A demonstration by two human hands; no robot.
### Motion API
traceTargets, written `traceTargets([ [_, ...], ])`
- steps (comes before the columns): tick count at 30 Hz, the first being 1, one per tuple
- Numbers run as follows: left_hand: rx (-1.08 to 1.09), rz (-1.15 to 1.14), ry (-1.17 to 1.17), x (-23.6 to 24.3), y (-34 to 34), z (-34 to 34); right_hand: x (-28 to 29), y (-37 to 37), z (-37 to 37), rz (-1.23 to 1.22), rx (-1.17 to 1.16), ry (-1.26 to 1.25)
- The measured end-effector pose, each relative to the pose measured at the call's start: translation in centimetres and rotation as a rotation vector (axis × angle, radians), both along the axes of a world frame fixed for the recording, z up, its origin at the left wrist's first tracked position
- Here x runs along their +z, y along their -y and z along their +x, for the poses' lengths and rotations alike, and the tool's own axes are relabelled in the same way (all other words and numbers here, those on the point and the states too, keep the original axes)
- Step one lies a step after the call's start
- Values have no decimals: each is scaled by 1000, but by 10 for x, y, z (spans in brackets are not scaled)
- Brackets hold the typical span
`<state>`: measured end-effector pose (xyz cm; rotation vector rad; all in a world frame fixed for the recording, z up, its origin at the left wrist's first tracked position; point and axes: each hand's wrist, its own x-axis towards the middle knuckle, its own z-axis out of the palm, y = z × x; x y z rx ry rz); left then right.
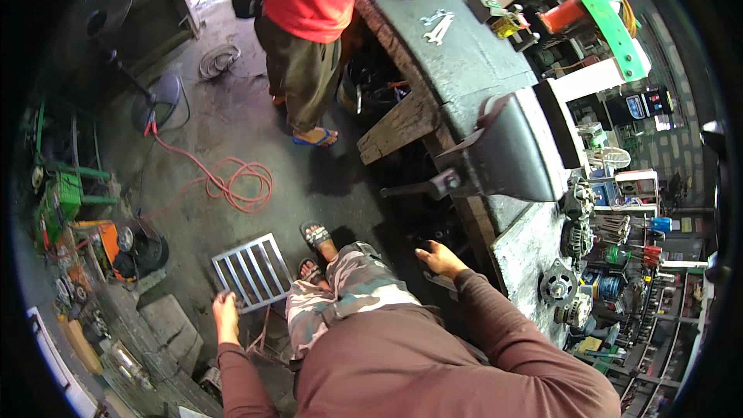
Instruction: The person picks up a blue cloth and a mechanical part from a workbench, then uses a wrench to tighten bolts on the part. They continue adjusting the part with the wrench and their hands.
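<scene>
My left hand [225, 316] hangs low at the left, its fingers curled in, over the corner of a slatted metal stool [251, 271]. Whether it touches the stool or holds anything cannot be made out. Beside the workbench, my right hand [443, 260] is closed, and a small dark thing [422, 246] shows at its fingertips. Just beyond that hand a large grey bench vise [515, 155] juts from the bench edge, its handle bar [414, 189] sticking out over the floor.
The workbench [480, 62] runs along the right, with wrenches [439, 27] and alternator parts [559, 283] on it. A person in a red shirt [303, 0] stands at its far end. A red hose [240, 184] and a pedestal fan [159, 101] are on the floor at the left.
</scene>
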<state>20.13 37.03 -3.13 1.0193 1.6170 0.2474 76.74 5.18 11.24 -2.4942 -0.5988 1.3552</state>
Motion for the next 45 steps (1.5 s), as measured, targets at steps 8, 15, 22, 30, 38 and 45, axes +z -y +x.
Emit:
traceTargets([
  [8, 93, -312, 19, -50, 91, -10, -13, 53, -36, -329, 194, 24],
  [15, 32, -419, -262, -85, 230, -74, -42, 21, -48, -98, 205, -95],
  [22, 40, -471, -183, -133, 241, -53, -65, 31, -48, -144, 191, -146],
  [30, 58, -376, 70, -148, 185, 47, -146, 112, -26, -286, 370, -2],
  [38, -26, -475, -52, -177, 222, 23, -194, 75, -31, -375, 451, -68],
  [45, -26, -573, -127, -204, 258, -2, -203, 17, -35, -425, 281, -231],
])
